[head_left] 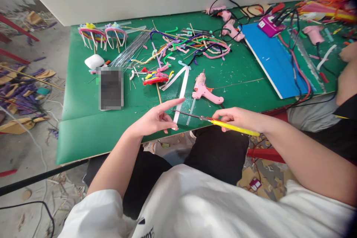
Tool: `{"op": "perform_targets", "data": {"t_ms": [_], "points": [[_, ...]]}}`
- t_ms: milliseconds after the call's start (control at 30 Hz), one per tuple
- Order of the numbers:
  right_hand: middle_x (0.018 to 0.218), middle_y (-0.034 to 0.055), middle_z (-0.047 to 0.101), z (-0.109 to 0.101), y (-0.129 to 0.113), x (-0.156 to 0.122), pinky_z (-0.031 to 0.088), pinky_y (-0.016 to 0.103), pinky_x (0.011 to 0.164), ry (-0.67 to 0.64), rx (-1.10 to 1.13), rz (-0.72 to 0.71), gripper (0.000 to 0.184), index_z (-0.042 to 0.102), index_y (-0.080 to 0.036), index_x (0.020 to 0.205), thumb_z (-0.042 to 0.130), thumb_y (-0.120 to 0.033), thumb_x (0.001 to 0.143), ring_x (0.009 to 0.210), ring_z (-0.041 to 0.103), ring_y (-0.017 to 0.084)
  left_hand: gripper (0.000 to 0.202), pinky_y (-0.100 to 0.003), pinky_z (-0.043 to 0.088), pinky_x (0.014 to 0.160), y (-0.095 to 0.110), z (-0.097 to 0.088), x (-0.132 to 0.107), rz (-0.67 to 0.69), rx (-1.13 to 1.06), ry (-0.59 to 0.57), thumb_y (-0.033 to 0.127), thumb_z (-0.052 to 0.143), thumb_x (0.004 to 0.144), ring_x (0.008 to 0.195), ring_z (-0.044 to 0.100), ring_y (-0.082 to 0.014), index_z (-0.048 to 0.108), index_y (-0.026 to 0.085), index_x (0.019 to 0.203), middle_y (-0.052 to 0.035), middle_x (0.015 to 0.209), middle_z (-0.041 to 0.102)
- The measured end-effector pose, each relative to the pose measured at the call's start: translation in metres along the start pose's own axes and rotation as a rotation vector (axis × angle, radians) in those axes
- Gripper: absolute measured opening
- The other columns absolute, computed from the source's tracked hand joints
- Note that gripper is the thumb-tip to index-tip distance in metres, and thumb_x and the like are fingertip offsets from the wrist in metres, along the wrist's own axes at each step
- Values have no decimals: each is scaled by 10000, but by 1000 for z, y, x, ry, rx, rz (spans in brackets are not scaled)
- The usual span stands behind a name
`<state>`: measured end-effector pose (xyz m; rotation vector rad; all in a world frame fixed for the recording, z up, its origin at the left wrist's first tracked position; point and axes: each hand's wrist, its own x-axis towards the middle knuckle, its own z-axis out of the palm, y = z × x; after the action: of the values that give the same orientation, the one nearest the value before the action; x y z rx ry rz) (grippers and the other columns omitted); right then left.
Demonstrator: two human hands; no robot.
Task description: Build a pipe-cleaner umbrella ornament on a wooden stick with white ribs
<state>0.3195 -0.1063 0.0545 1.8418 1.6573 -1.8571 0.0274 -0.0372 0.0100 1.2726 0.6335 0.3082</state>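
My left hand [149, 119] pinches the lower end of a white paper-like strip [183, 87], its index finger stretched out along it. The strip runs up the green table and folds over near its top. My right hand [244, 117] is closed on yellow-handled scissors [240, 127], whose blades point left and reach the strip near my left fingers. Whether the blades are apart, I cannot tell. Just beyond lies a pink glue gun [205, 90] with a clear glue stick [190, 112]. A colourful pipe-cleaner piece on a stick [156, 78] lies beyond my left hand.
Pipe cleaners [178, 46] and clear sticks [132, 50] lie across the green table [89, 130]. Two decorated pieces [92, 34] stand back left, near a white mouse-shaped object [94, 61]. A blue board [270, 63], purple power adapter [271, 26] and cables are right, beside another person's arm [347, 74].
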Motion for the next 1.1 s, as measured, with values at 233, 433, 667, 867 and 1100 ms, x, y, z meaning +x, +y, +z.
{"op": "perform_targets", "data": {"t_ms": [233, 433, 667, 867, 1100], "points": [[757, 4, 699, 0, -1, -1, 320, 239, 525, 4, -20, -3, 364, 620, -214, 938, 651, -515, 737, 578, 529, 137, 892, -148, 521, 475, 1, 0, -1, 14, -14, 8, 221, 819, 677, 631, 661, -110, 384, 255, 1455, -83, 1015, 734], [765, 2, 699, 2, -3, -1, 312, 227, 508, 10, -18, 4, 338, 609, -216, 933, 633, -501, 752, 560, 504, 123, 906, -149, 522, 478, 4, 1, -1, -6, -23, -1, 223, 821, 676, 606, 652, -98, 370, 249, 1461, -80, 1016, 738], [657, -40, 632, -1, 26, -4, 293, 225, 492, -7, -28, -5, 392, 587, -221, 904, 727, -516, 687, 517, 460, 106, 894, -160, 527, 492, 4, -2, -3, 44, -17, 17, 232, 803, 708, 649, 693, -147, 344, 220, 1475, -57, 820, 743], [606, -41, 529, 46, 27, 13, 386, 283, 531, 306, 444, -365, 472, 369, -231, 675, 732, -534, 684, 494, 472, 108, 852, -170, 538, 514, 0, 0, -2, 116, -34, 50, 247, 783, 734, 717, 716, -166, 353, 260, 1470, -104, 1016, 737], [776, -32, 647, 86, -42, 75, 444, 307, 503, 697, 791, -504, 468, 348, -254, 720, 773, -442, 665, 466, 495, 106, 748, -183, 561, 575, -4, 13, -4, 182, 106, 49, 249, 745, 763, 719, 683, -87, 411, 354, 1425, -123, 1590, 234]]}}
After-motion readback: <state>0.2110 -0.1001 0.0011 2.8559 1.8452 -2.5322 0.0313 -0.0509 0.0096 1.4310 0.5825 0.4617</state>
